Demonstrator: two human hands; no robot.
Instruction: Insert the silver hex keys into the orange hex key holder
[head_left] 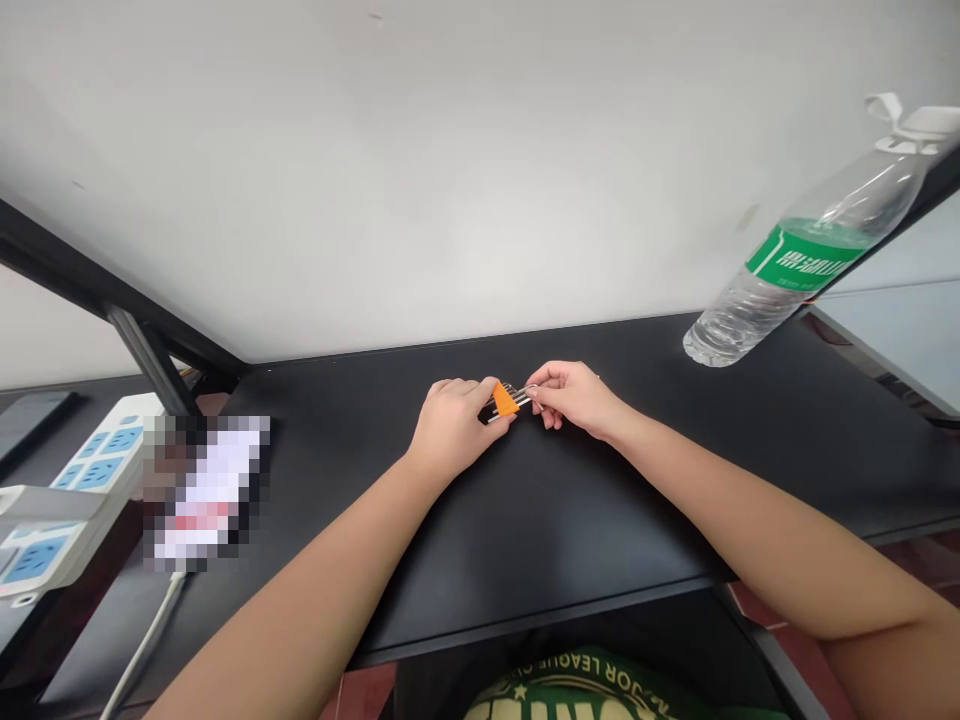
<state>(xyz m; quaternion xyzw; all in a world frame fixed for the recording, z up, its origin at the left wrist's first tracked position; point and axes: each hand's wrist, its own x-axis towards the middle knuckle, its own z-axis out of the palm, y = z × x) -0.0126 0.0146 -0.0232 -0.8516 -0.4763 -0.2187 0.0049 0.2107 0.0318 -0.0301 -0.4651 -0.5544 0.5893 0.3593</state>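
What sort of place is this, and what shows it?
Probably an office or home workstation: black desk against a bare white wall, power strips left, water bottle right. The left hand and right hand hold a metal key set.

The orange holder of thin silver rods sits level at mid-frame. My left hand grips it; my right hand pinches one rod.

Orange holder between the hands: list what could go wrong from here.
1. The right hand pinches only the end of a metal rod while the left hand grips the orange holder; the rod could slip out and roll across the black desk.
2. The water bottle stands on the desk's right end; a wide sweep of the right arm might knock it over.
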